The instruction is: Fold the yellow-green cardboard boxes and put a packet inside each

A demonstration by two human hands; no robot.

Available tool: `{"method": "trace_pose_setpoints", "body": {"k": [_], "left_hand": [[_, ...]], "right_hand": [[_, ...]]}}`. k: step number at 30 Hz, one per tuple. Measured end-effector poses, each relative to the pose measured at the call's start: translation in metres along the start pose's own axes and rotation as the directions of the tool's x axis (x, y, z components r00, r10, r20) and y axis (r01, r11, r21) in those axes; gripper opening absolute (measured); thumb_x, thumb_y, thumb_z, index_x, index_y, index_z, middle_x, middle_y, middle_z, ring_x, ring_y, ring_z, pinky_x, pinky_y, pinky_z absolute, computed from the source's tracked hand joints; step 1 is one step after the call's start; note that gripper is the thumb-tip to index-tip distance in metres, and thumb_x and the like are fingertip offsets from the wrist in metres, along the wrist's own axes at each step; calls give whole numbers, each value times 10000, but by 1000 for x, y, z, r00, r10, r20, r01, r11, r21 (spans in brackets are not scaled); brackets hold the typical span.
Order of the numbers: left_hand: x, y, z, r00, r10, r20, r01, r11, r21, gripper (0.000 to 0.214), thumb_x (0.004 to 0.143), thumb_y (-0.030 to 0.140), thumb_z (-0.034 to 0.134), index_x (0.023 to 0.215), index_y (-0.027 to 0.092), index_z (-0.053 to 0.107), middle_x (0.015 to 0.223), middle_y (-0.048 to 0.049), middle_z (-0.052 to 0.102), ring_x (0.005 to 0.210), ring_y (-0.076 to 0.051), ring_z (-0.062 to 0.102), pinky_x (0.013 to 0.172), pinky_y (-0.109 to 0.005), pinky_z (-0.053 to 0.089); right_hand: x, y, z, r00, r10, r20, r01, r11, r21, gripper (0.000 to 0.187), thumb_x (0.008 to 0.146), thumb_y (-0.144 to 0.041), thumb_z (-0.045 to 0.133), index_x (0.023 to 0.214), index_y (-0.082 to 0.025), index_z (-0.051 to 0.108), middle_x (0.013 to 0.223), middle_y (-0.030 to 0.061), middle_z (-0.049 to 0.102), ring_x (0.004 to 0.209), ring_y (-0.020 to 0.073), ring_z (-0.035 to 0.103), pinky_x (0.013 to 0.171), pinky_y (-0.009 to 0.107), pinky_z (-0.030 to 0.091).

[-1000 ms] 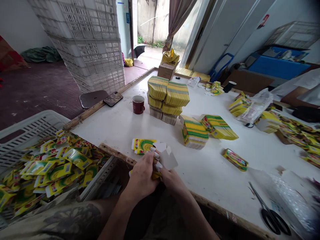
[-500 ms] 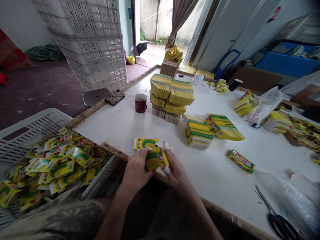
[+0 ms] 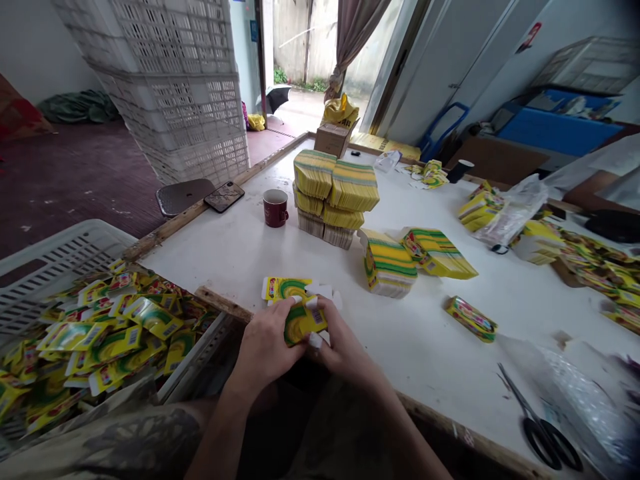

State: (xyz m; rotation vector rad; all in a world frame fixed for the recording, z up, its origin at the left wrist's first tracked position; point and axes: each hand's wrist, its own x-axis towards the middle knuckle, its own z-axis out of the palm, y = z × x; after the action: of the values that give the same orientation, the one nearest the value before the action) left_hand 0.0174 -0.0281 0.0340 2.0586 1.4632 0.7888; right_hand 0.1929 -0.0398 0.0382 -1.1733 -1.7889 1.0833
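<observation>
Between my two hands, at the table's near edge, is a small yellow and green cardboard box (image 3: 303,323). My left hand (image 3: 267,340) grips its left side, fingers on top. My right hand (image 3: 337,340) closes round its right end, with white coverings on the thumb and a fingertip. Just beyond the hands a flat yellow and green carton (image 3: 287,288) lies on the white table (image 3: 225,257), its white flaps showing to the right. Down to the left, a white plastic crate (image 3: 93,247) holds many similar yellow boxes (image 3: 100,340).
Stacked carton bundles (image 3: 335,187) stand mid-table, beside a dark red mug (image 3: 275,208). More bundles (image 3: 387,263) lie to the right, then one box (image 3: 471,319), black scissors (image 3: 543,427) and plastic wrap. A phone (image 3: 224,197) rests on the left edge. Another person's arm (image 3: 595,187) shows far right.
My right hand has pressed in the box's right end, where a flap stood up before; that end now looks closed. The whole view has shifted slightly.
</observation>
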Motion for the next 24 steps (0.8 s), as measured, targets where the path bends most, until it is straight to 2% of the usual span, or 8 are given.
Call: {"method": "trace_pose_setpoints", "body": {"k": [3,4,6,7,9,15,21,24], "left_hand": [[3,1,-9,973,-149,-174,68,913,-402,538,643,339,757,1126,220,552,1049,-86,674,921,-272,650,830,-395,525],[4,0,-13,924,-238,-298,18,807,-590,502,667,400,739,1102,230,556,1033,-62,670,892,-232,650,801,-341,529],[8,-4,-22,734,-461,-499,-214,540,-814,464,765,584,570,1082,246,554,1072,-49,642,948,-198,631,815,-297,525],[9,-8,-26,645,-561,-518,-309,428,-849,508,799,661,444,1081,253,552,1125,-55,619,1028,-199,609,867,-302,516],[12,-15,-29,580,-693,-428,-341,270,-900,622,808,744,267,1088,261,541,1253,-76,547,1191,-210,529,988,-332,466],[16,-19,-14,663,-723,-195,-176,102,-979,580,792,723,411,1111,247,499,1321,-118,487,1213,-228,508,990,-377,455],[19,-10,5,630,-758,-167,-143,98,-985,481,804,674,465,1019,248,525,1297,-97,517,1175,-205,524,944,-329,460],[15,3,17,746,-635,-201,-194,81,-978,547,725,683,596,1050,246,550,1268,-84,547,1179,-219,520,950,-327,463]], "right_hand": [[7,16,14,995,26,-97,-2,971,241,702,864,-337,561,1412,-257,130,1421,167,393,1223,234,528,977,418,484],[11,22,15,990,33,-140,-5,981,195,706,858,-349,568,1412,-255,140,1400,163,425,1196,230,549,964,418,493],[22,31,13,975,43,-218,-62,995,-81,597,844,-282,568,1361,-216,278,1304,152,528,1147,238,566,952,435,492],[27,34,12,970,47,-237,-104,967,-234,533,830,-213,559,1320,-192,350,1254,150,569,1135,251,559,957,452,480],[37,35,11,971,52,-235,-151,892,-427,471,777,-84,527,1238,-153,461,1194,165,606,1113,291,543,955,498,456],[47,33,24,966,64,-251,-181,861,-476,405,733,-8,467,1108,-143,539,1054,168,610,991,298,537,899,519,436],[43,36,21,931,104,-350,-195,952,-237,513,719,-105,565,1177,-199,354,862,11,529,773,181,569,728,364,516],[34,23,22,946,122,-301,-126,992,6,562,751,-203,614,1213,-228,296,863,-14,506,698,127,562,622,263,501]]}}
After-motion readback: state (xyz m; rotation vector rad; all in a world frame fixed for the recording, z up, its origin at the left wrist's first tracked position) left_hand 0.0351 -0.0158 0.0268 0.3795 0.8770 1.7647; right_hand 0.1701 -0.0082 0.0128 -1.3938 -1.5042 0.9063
